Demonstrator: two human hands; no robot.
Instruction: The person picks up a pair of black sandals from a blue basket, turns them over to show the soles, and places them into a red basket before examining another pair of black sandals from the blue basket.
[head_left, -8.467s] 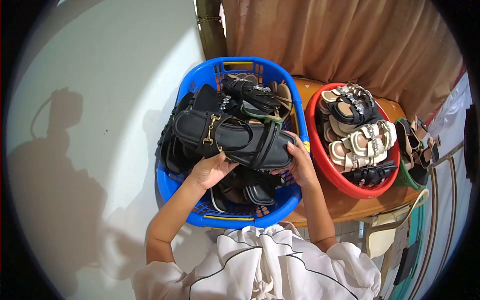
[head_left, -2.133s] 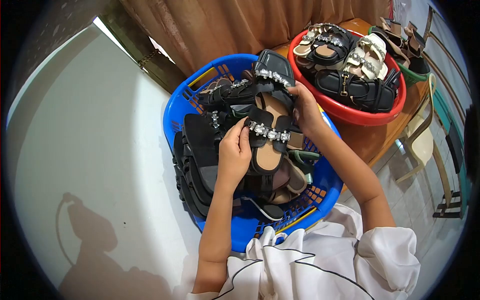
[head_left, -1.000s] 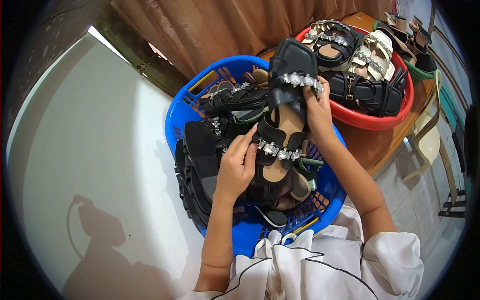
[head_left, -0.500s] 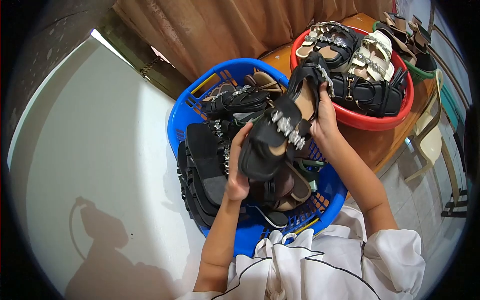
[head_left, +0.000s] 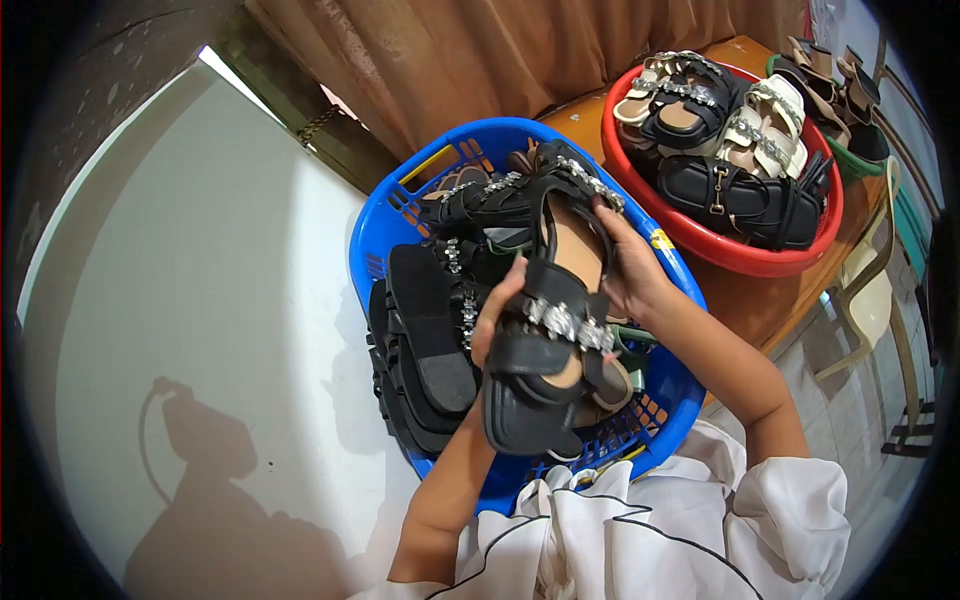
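Over the blue basket (head_left: 363,245) I hold a pair of black sandals (head_left: 545,358) with clear jewelled straps and tan insoles, stacked together with their toes toward me. My left hand (head_left: 496,315) grips their left side, partly hidden behind them. My right hand (head_left: 632,268) is closed on the heel end at the right, its thumb by the back strap. Beneath, the basket holds more footwear: a black sandal (head_left: 432,330) with its sole up lies at the left, and jewelled black sandals (head_left: 490,203) lie at the back.
A red basin (head_left: 738,262) of black and white sandals stands on a wooden table (head_left: 722,300) at the right. Behind it is a green container (head_left: 862,167) with more shoes. A pale plastic chair (head_left: 866,295) stands beyond the table. White panel (head_left: 220,300) at left; brown curtain (head_left: 450,60) behind.
The pair of sandals has come down and toward me, turning more upright in view. Both hands moved with it and keep their hold. The view has shifted slightly.
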